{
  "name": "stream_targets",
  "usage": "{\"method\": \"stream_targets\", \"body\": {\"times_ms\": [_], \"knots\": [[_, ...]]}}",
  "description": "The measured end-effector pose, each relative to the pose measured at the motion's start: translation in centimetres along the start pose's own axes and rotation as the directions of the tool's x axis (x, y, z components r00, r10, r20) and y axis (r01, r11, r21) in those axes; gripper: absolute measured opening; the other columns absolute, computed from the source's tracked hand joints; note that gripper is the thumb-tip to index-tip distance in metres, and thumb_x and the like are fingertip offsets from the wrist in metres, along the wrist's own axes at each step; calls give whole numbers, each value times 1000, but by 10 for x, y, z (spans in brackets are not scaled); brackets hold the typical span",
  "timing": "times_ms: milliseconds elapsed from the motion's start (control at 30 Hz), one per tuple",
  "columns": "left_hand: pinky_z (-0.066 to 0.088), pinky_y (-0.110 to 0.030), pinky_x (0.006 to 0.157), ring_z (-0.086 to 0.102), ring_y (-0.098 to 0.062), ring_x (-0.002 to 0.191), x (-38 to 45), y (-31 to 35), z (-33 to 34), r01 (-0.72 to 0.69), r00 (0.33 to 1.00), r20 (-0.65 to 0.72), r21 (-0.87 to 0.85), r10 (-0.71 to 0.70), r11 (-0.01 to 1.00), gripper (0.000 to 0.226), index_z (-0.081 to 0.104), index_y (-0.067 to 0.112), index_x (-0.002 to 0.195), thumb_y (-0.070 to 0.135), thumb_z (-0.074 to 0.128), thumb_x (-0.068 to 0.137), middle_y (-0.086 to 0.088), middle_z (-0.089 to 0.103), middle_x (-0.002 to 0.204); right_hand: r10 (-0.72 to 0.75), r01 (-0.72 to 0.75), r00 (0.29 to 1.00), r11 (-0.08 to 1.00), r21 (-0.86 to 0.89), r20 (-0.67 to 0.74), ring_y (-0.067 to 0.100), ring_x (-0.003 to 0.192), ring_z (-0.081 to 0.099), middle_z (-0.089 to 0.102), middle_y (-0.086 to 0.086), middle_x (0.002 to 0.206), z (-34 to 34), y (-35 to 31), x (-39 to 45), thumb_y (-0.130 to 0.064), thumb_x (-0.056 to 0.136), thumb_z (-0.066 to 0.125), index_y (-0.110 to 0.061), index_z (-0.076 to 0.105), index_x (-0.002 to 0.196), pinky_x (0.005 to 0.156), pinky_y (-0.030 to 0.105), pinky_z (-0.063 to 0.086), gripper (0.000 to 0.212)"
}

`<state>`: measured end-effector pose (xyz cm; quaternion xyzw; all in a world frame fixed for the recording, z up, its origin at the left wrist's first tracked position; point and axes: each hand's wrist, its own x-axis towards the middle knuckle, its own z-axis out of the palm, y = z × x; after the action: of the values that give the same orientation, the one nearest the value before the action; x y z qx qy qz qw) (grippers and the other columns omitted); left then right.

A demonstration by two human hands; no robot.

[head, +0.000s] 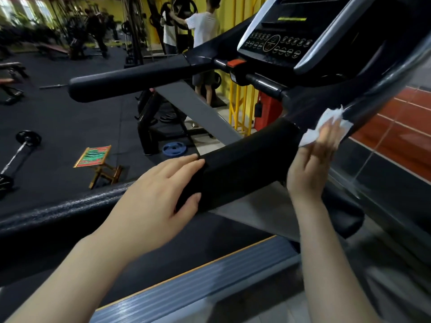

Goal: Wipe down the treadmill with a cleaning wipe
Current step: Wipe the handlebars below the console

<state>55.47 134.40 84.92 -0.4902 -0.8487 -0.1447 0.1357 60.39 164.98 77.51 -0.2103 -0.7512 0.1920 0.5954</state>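
The white cleaning wipe (326,127) lies against the treadmill's right handrail (245,169), just past the upper end of the padded sleeve where the glossy black frame begins. The right hand (314,159) presses it there with straight fingers; this grip is flat and spread, pushing rather than pinching, and it is blurred, so the exact finger contact is hard to tell. The left hand (161,197) rests on the lower end of the same padded sleeve, fingers extended and relaxed along the foam, holding nothing.

Risks, as I judge them: with only a flat press, the crumpled wipe could slip out and drop beside the handrail, since nothing curls round it. The bunched wipe covers little surface, so streaks or missed patches on the glossy frame seem likely. Above the handrail sits the console (275,45) with its button panel, and the red safety key (235,63); a wipe carried up there could press buttons or knock the key.

Beyond the handrail, the other handrail (130,83) crosses the view. Farther off on the gym floor stand a small folding stool (95,157), a blue weight plate (174,149) and a barbell (21,148), well apart. A person in a white shirt (205,26) works at a machine behind the console. Nothing blocks the wiping path.
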Motion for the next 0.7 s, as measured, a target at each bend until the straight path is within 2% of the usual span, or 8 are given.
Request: {"method": "stream_targets", "body": {"times_ms": [100, 200, 267, 367, 433, 533, 600, 700], "knots": [[24, -17, 111, 38, -10, 137, 3, 5, 5, 19, 1000, -14, 2, -19, 1000, 60, 42, 25, 147, 49, 38, 93, 10, 41, 151, 31, -34, 999, 995, 95, 25, 42, 148, 9, 10, 28, 159, 11, -34, -31, -17, 103, 32, 7, 19, 150, 118, 60, 13, 54], [29, -24, 111, 42, -13, 135, 6, 7, 8, 21, 1000, -23, 21, -20, 1000, 60, 44, 22, 146, 46, 39, 92, 7, 44, 149, -240, 234, 965, 970, 64, 109, 44, 147, 15, 18, 25, 157, 9, -45, -70, -20, 101, 38, 5, 24, 148, 119, 58, 16, 55], [32, -28, 110, 44, -16, 134, 6, 7, 11, 12, 1000, -25, 54, -11, 998, 59, 44, 19, 145, 43, 41, 92, 4, 46, 148, -278, 275, 953, 960, 43, 120, 37, 148, 15, 17, 19, 159, 3, -19, -45, -26, 102, 37, -1, 25, 150, 120, 54, 17, 55], [31, -30, 109, 44, -20, 132, 6, 6, 14, -12, 1000, -27, 105, 15, 994, 59, 44, 16, 146, 40, 43, 91, 0, 46, 148, 185, -180, 983, 956, 232, -1, 23, 148, 17, 12, 19, 161, -4, 9, 22, -34, 102, 35, 2, 16, 152, 120, 26, 18, 65], [27, -28, 111, 43, -21, 134, 4, 5, 15, -28, 999, -31, 110, 32, 993, 59, 43, 15, 146, 39, 44, 91, -1, 45, 148, 493, -415, 868, 784, 462, -57, 13, 141, 29, 21, 18, 159, 0, 11, 52, -40, 98, 39, 3, 16, 152, 107, 6, 25, 73], [24, -24, 115, 39, -16, 138, 0, 1, 11, -70, 997, -36, 46, 71, 996, 58, 42, 18, 147, 37, 45, 92, 3, 42, 151, 587, -492, 808, 720, 489, -53, 13, 140, 34, 27, 10, 157, 9, -15, 27, -52, 92, 42, -5, 19, 153, 114, 21, 31, 80], [27, -26, 115, 38, -14, 139, -5, -5, 4, -97, 994, -50, -3, 97, 995, 56, 43, 19, 146, 36, 45, 92, 6, 42, 151, 435, -392, 900, 829, 400, -17, 15, 149, 16, 9, 9, 162, 19, -48, -30, -38, 98, 43, -6, 10, 155, 122, 35, 18, 73], [28, -24, 114, 41, -14, 136, -20, -20, -10, -103, 991, -83, -22, 101, 994, 53, 47, 18, 142, 35, 45, 91, 4, 46, 147, 108, -109, 994, 961, 254, 19, 41, 149, 2, 1, 32, 158, 32, -105, -115, -15, 99, 49, 5, 14, 149, 119, 58, 12, 65]]}}
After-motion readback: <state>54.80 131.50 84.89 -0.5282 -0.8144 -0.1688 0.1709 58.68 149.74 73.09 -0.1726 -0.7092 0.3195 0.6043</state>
